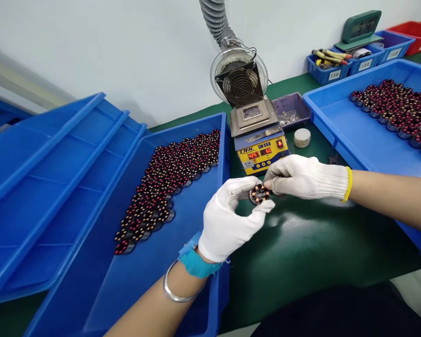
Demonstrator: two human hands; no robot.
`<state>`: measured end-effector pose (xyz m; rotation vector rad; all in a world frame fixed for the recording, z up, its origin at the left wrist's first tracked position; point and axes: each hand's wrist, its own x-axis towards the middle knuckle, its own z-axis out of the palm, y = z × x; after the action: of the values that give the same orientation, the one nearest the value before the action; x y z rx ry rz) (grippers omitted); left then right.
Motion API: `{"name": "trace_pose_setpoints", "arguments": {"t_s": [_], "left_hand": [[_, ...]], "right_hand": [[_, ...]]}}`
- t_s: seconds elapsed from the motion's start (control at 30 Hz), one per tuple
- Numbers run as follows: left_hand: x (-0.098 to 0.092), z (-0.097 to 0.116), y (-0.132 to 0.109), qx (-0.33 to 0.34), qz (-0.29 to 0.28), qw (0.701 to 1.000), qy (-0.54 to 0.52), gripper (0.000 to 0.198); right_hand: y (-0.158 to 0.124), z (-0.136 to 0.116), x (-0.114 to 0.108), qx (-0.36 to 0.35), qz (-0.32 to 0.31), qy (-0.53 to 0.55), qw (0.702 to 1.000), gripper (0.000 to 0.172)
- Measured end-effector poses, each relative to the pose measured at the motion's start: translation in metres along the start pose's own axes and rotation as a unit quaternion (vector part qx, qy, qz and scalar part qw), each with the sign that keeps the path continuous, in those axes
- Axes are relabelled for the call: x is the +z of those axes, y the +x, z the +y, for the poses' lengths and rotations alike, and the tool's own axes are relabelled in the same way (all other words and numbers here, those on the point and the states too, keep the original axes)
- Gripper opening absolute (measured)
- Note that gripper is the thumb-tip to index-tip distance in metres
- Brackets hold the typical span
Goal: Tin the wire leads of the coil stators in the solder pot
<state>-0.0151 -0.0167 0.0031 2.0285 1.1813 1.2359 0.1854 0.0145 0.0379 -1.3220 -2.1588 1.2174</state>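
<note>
Work surface: a dark green mat (301,252) covers the bench, with a pale wall behind it.
Empty trays: stacked blue trays (49,187) lean at the far left, holding nothing that shows.
Left tray: a blue tray (154,276) holds a dense band of wound stator coils (168,182), lying flat and touching one another.
Right tray: a second blue tray (358,135) holds another cluster of coils (400,112) in its far corner.
Solder pot: a yellow-fronted unit (261,150) with red digits stands between the two trays, under a fume hose and its round intake (239,77).
Small bins: blue bins with tools (331,65) sit along the wall at the right, and a grey dish (291,110) lies beside the pot.
Left hand: the left hand (228,220), in a white glove, is curled, thumb and forefinger pinching the near rim of the stator held above the mat.
Right hand: the right hand (301,178), in a knit glove, is mostly closed, its fingertips resting on the far edge of the same piece.
Held stator: the small stator (259,193) sits between both hands, just in front of the solder pot, copper windings facing up.
Handling: it looks light and rigid, a metal core. The fine wire and its coating seem likely to scratch, so the outer rim is the safer hold, and gloves may slip on smooth metal.
</note>
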Motion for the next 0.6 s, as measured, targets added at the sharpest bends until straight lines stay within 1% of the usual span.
{"name": "trace_pose_setpoints", "arguments": {"t_s": [0.07,0.17,0.23,0.33,0.4,0.5,0.6], "left_hand": [[0.0,0.0,-0.002,0.025,-0.007,1.0,0.014,0.04],[0.0,0.0,-0.002,0.024,0.003,1.0,-0.001,0.04],[0.0,0.0,-0.001,0.021,0.009,1.0,-0.014,0.04],[0.0,-0.002,-0.001,0.031,0.01,0.999,-0.016,0.042],[0.0,-0.003,-0.001,0.039,0.002,0.999,-0.006,0.042],[-0.002,-0.004,-0.002,0.046,-0.006,0.999,0.015,0.042],[-0.002,-0.002,-0.002,0.039,-0.019,0.999,0.011,0.042]], "right_hand": [[0.003,0.006,-0.002,0.003,-0.019,0.027,0.999,0.02],[0.009,0.018,-0.009,0.028,0.008,0.052,0.998,0.019],[0.011,0.022,-0.011,0.053,0.015,0.097,0.994,0.017],[0.009,0.019,-0.01,0.049,-0.022,0.187,0.981,0.013],[0.005,0.012,-0.007,0.029,-0.038,0.209,0.977,0.015],[0.001,0.005,-0.004,0.017,-0.035,0.186,0.982,0.016],[0.002,0.009,-0.007,0.009,-0.039,0.124,0.992,0.012]]}}
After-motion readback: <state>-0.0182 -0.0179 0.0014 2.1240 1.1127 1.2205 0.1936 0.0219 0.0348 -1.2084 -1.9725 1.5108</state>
